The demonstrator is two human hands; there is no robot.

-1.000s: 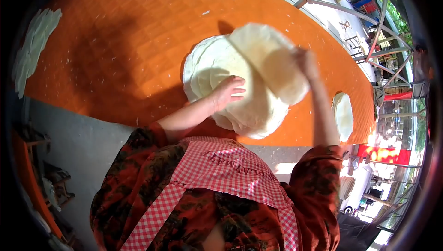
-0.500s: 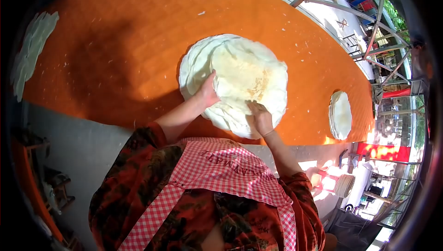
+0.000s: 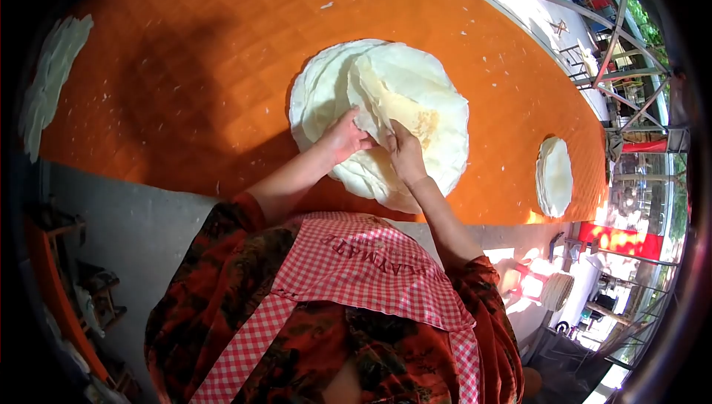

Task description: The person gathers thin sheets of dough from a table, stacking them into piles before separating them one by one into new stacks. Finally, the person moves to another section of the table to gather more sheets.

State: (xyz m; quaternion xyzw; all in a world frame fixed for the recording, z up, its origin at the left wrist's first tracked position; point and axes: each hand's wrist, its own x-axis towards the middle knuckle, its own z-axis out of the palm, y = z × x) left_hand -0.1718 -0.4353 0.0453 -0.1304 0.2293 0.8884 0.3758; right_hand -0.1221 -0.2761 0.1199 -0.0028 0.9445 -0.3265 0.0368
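A stack of thin, round, pale flatbreads [image 3: 317,111] lies on the orange table cover in front of me. The left part of the top flatbread [image 3: 378,100] is lifted and folded over, and browned spots show on its right part. My left hand [image 3: 345,138] is closed on the near left edge of that flatbread, thumb on top. Close beside it, my right hand [image 3: 406,153] pinches the folded edge of the same flatbread. The fingertips of my right hand are partly hidden.
A smaller stack of flatbreads [image 3: 554,177] sits at the table's right end. Overlapping pale sheets [image 3: 55,81] lie at the far left edge. White crumbs dot the orange table cover [image 3: 245,55]. Metal frame bars [image 3: 552,11] stand beyond the table at the upper right.
The top flatbread lay flat before; its left side is now raised and folded rightward. My right hand has moved up and left to the fold, closer to my left hand.
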